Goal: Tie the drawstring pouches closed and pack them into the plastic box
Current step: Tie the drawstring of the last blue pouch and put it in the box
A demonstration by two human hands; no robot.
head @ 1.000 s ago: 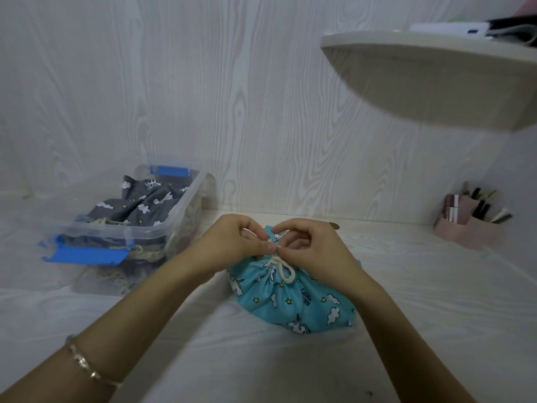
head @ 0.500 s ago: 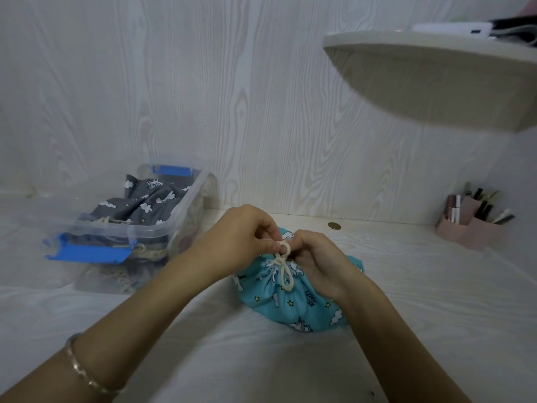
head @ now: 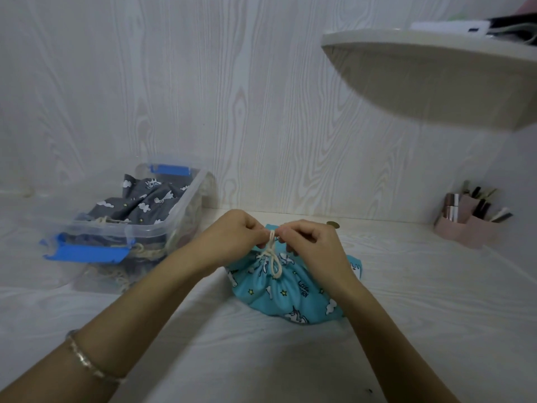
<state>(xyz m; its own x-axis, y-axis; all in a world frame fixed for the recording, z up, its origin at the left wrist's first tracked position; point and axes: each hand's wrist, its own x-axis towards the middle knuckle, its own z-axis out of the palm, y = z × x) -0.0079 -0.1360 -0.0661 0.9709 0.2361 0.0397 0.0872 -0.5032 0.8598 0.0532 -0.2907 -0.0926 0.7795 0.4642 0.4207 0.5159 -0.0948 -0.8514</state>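
Nearest the camera, both forearms reached forward over the pale wood-grain table [head: 436, 301], a thin bracelet [head: 87, 365] on the left wrist. Just beyond them the turquoise unicorn-print pouch [head: 290, 295] lay on the table, near the middle, its mouth already gathered into tight pleats. The cream drawstring [head: 273, 257] rose from that gathered neck to the fingertips, with a loop of cord hanging down over the fabric.

The left hand [head: 232, 237] was curled almost closed, thumb and forefinger pinched on the cord just above the pouch. The right hand [head: 311, 242] was curled the same way, its fingertips pinching the cord from the other side, so that the two hands met at the strands. Whether each held a separate end could not be made out.

By the look of it, the task stood partway: this pouch was drawn shut, but its knot seemed unfinished, and it was yet to be packed.

Further back on the left stood the clear plastic box [head: 186, 210] with blue latches, lid off, well apart from the turquoise pouch. A grey cloud-print pouch [head: 145, 202] already lay inside, with cream cord visible through the wall. No other loose pouches showed on the table.
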